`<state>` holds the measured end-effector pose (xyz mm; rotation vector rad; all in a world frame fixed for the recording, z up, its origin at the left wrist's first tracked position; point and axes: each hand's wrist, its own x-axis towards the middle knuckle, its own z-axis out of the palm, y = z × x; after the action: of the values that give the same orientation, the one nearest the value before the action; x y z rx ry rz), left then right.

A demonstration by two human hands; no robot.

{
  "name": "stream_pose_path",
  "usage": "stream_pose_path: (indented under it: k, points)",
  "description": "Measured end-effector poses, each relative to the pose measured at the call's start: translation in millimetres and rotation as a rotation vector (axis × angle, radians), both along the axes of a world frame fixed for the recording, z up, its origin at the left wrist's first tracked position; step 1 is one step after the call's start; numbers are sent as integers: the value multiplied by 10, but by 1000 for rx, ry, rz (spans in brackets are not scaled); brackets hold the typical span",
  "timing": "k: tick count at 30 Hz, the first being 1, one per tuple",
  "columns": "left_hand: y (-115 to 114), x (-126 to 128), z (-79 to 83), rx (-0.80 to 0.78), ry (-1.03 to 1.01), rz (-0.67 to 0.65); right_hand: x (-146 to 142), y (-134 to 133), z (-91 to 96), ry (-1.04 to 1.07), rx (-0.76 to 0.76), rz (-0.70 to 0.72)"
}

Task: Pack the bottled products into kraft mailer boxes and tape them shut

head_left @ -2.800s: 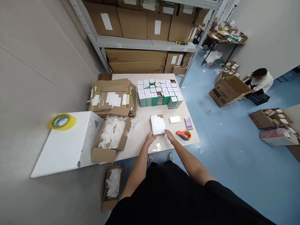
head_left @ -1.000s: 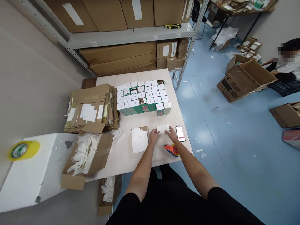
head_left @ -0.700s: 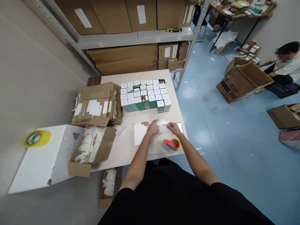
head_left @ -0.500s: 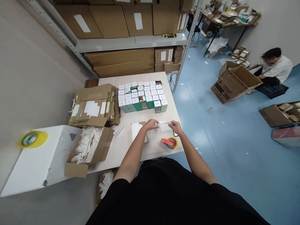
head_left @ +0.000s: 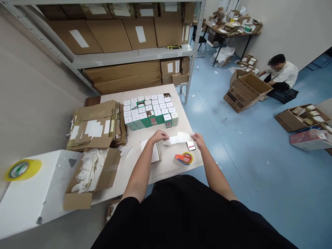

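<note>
Both my hands hold a white strip of paper (head_left: 178, 139) stretched out above the pale table (head_left: 166, 169). My left hand (head_left: 160, 135) pinches its left end and my right hand (head_left: 199, 140) pinches its right end. Under my left forearm lies a small flat cardboard box with a white top (head_left: 156, 155). A phone (head_left: 191, 146) lies beneath the strip near my right hand. An orange tape dispenser with yellow tape (head_left: 184, 158) sits just in front of it.
A block of several green-and-white small boxes (head_left: 149, 113) stands behind the strip. Flattened cartons (head_left: 94, 124) are stacked at left, beside an open box of white packing bags (head_left: 90, 171). A yellow tape roll (head_left: 22, 169) rests on a white board. A person (head_left: 281, 72) crouches by open cartons at far right.
My hands left the small flat box, moved right, picked the white paper up off the table and drew it out into a strip. The camera view has shifted.
</note>
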<state>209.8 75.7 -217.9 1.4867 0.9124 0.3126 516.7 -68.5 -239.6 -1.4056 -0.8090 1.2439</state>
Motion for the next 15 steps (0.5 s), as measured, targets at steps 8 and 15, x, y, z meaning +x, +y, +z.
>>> stream_pose_path:
  k: [8,15]
  points:
    - [-116,212,-74,45,14,162,-157,33,174,230,58,-60]
    - [-585,49,-44,-52,-25,305,-602,161,289,177,97,89]
